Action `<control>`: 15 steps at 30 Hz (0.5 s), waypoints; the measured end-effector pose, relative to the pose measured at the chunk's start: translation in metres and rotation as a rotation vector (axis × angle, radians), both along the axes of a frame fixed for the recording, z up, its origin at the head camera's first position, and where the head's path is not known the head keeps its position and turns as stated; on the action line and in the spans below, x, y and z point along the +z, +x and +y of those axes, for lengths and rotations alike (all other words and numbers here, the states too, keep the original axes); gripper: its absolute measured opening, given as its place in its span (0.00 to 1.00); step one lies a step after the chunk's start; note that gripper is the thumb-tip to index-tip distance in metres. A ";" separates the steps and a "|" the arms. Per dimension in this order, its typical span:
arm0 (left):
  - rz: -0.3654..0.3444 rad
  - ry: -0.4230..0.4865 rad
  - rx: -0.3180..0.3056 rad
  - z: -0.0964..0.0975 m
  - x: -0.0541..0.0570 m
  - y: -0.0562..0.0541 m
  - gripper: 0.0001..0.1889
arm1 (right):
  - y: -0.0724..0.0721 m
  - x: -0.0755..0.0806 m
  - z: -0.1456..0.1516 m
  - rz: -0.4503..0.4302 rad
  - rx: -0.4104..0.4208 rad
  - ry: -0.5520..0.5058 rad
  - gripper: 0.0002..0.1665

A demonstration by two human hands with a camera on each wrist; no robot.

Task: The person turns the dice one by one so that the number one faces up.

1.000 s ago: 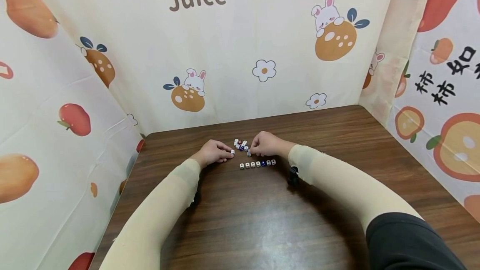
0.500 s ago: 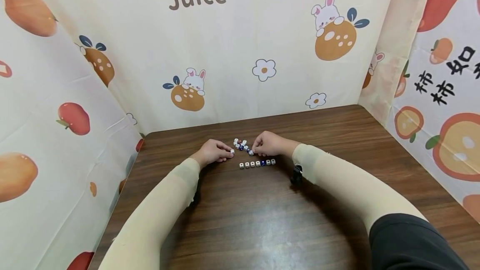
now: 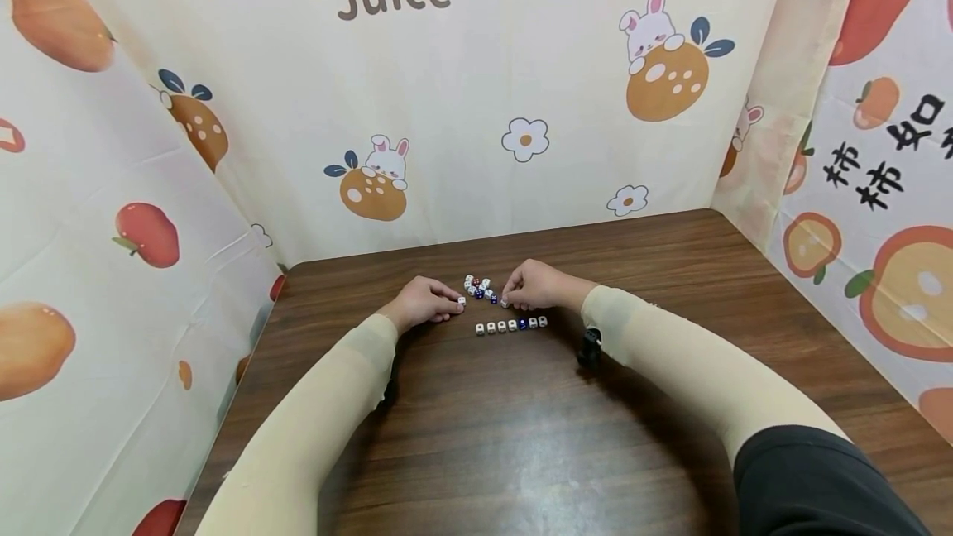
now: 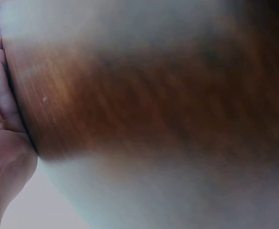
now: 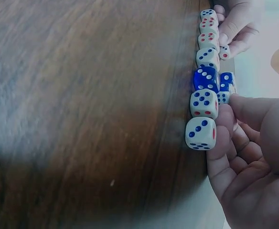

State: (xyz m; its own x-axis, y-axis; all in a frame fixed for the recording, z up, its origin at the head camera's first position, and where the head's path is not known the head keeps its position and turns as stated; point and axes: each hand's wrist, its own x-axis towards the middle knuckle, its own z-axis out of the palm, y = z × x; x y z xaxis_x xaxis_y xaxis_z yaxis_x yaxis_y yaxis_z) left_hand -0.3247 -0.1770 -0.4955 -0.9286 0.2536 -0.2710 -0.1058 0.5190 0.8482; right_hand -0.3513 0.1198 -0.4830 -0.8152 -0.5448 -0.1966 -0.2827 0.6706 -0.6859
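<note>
My left hand (image 3: 426, 302) pinches a white die (image 3: 462, 301) between thumb and fingers at the left of a small die cluster. On the other side my right hand (image 3: 533, 285) pinches another white die (image 3: 505, 303) at the tabletop. Between the hands lies the cluster of white and blue dice with one red die (image 3: 476, 281). Nearer me runs a straight row of several dice, all white except one blue die (image 5: 206, 79). The right wrist view shows the row in front of both hands. Only part of my left hand (image 4: 3, 95) enters the left wrist view.
The brown wooden table (image 3: 476, 437) carries all the dice. Behind it hangs a printed cloth backdrop (image 3: 462, 89), with more cloth along the left and right sides. A small black device (image 3: 590, 347) sits under my right wrist.
My right hand has shifted slightly to the right, and the white die at its fingertips has moved right, away from the cluster. My left hand and the row have stayed in place.
</note>
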 end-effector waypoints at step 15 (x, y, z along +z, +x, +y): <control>0.005 -0.009 0.000 0.001 0.000 0.001 0.11 | 0.005 0.005 0.006 -0.017 -0.008 0.005 0.08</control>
State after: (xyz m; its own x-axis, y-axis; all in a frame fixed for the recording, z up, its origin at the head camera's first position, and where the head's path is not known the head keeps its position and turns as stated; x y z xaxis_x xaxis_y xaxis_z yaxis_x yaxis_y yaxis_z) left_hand -0.3238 -0.1765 -0.4950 -0.9300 0.2508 -0.2688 -0.1020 0.5267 0.8439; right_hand -0.3463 0.1262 -0.4785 -0.8162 -0.5370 -0.2133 -0.2651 0.6761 -0.6874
